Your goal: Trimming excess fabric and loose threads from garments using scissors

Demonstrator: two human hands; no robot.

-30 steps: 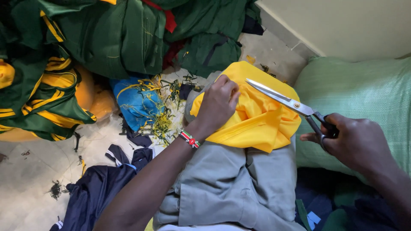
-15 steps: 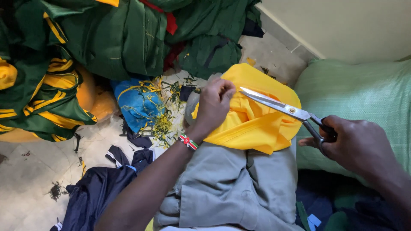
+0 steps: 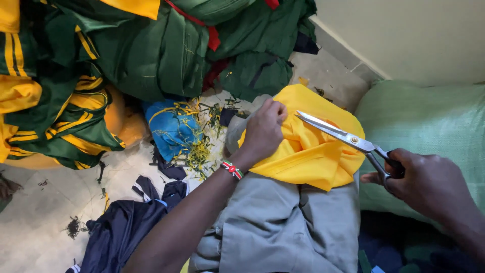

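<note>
A folded piece of yellow cloth (image 3: 313,151) lies over grey fabric (image 3: 283,227) on my lap. My left hand (image 3: 262,129), with a beaded band at the wrist, pinches the cloth's upper left edge. My right hand (image 3: 429,184) grips the black handles of steel scissors (image 3: 343,134). The blades are parted and point left, their tips just right of my left fingers, above the yellow cloth.
Green and yellow garments (image 3: 126,55) are heaped at the top and left. A blue cloth (image 3: 172,129) with thread scraps lies on the pale floor, with navy fabric (image 3: 121,227) below it. A pale green woven sack (image 3: 424,126) stands at the right under a wall.
The scissors have dropped lower and moved left toward my left hand. My left hand stays on the cloth's edge.
</note>
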